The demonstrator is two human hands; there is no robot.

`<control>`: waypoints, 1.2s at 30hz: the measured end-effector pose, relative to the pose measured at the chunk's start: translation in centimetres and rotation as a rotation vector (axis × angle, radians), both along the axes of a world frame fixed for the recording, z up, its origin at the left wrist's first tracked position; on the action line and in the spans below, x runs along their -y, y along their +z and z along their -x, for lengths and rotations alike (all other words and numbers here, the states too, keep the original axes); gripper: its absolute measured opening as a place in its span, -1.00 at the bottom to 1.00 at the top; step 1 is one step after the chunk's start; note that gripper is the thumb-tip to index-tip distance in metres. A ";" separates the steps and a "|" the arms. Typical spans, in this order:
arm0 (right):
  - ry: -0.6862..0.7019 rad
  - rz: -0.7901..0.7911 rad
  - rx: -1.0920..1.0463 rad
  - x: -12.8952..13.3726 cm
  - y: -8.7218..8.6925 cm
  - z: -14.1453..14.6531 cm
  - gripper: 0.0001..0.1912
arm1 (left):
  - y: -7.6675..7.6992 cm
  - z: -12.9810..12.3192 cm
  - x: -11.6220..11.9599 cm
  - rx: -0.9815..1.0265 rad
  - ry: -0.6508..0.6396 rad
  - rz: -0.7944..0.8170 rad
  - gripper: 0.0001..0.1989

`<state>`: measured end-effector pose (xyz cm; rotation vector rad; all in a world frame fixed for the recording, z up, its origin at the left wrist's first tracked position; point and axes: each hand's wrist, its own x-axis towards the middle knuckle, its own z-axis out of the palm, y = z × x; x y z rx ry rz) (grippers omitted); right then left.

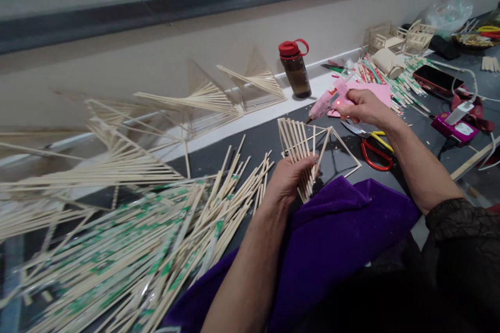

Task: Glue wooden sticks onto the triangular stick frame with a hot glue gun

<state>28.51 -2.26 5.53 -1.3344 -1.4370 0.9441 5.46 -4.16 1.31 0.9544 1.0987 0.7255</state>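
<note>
My left hand [291,177] is closed around the lower part of a small stick frame [299,140], a fan of thin wooden sticks joined to triangular pieces on its right. My right hand [361,106] grips a pink glue gun [330,99] with a small red light on its side. The gun's nozzle points down and left, close to the top of the fanned sticks; whether it touches them I cannot tell. A purple cloth [336,239] lies below the frame and over my lap.
Loose sticks and green-marked packs [128,250] cover the left. Finished stick frames [195,104] stand along the wall. Behind is a bottle [296,75]. Red-handled scissors [377,158], a phone [437,79] and a purple power block [455,127] with cables lie right.
</note>
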 end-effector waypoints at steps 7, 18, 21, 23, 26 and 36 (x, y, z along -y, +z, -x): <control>0.000 -0.027 0.019 0.0 0.0 -0.1 -0.79 | 0.3 -0.1 0.2 0.007 0.000 0.003 -0.74; -0.002 -0.022 0.025 0.0 -0.1 -0.1 -0.83 | 0.2 -0.2 0.2 0.015 0.010 0.007 -0.72; -0.003 -0.015 0.032 0.1 0.0 0.0 -0.86 | 0.2 -0.2 0.1 0.020 0.001 0.013 -0.71; 0.000 -0.008 0.044 0.1 0.0 0.0 -0.85 | 0.1 -0.1 0.1 0.020 0.005 0.016 -0.71; 0.009 -0.018 0.049 0.1 0.0 -0.1 -0.85 | 0.1 -0.1 0.1 0.019 0.013 0.015 -0.71; -0.011 -0.019 0.085 0.4 0.4 0.1 -0.83 | 0.2 -0.2 0.1 0.040 0.015 0.007 -0.71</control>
